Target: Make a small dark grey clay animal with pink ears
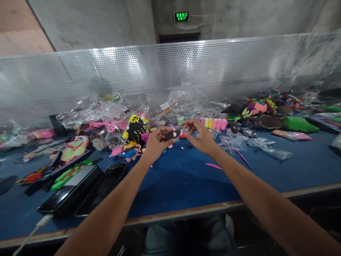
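Observation:
Both my arms reach out over a blue table (173, 181). My left hand (156, 142) is closed on a small dark clay piece with pink spots (172, 134), held above the table. My right hand (201, 137) hovers just right of that piece, fingers curled and pinched close to its end; whether it touches the piece is unclear. A black and yellow clay figure (135, 129) stands just left of my left hand.
Two dark phones (80, 188) lie at the front left, one with a white cable. Clay tubs in a row (214, 123), clear plastic bags (266, 147), pink sculpting sticks (213, 166) and colourful clay figures (255, 108) crowd the back. A perforated metal screen (170, 74) closes the far side.

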`<state>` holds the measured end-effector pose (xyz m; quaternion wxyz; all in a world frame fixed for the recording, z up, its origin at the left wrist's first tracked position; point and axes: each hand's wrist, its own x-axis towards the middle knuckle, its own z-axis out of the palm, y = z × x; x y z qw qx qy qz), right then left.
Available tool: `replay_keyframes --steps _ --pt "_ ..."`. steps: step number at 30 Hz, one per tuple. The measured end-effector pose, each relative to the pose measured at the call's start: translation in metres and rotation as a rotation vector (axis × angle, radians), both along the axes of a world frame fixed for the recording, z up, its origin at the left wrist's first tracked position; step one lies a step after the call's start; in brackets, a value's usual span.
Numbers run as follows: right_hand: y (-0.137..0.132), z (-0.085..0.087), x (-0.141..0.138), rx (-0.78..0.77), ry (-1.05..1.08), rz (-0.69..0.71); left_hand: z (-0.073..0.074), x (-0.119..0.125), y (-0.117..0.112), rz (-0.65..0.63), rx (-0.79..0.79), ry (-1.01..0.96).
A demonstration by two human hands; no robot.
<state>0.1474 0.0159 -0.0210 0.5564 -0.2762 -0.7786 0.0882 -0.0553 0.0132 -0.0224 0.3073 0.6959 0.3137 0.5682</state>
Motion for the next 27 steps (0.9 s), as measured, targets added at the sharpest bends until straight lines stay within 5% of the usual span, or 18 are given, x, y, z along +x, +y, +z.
replay_keyframes --steps 10,16,19,27 --pt "0.003 -0.002 -0.002 -0.061 -0.014 -0.008 0.0 -0.001 -0.001 0.036 0.115 0.165" --pt "0.01 -0.005 0.001 -0.207 -0.018 -0.048 -0.01 -0.006 0.004 -0.367 -0.133 0.461" --pt "0.012 -0.007 -0.001 -0.257 -0.141 -0.051 -0.016 -0.009 0.008 -0.467 -0.163 0.651" --pt "0.02 -0.011 0.011 -0.361 -0.485 0.036 -0.01 -0.019 0.01 -0.348 -0.054 0.765"
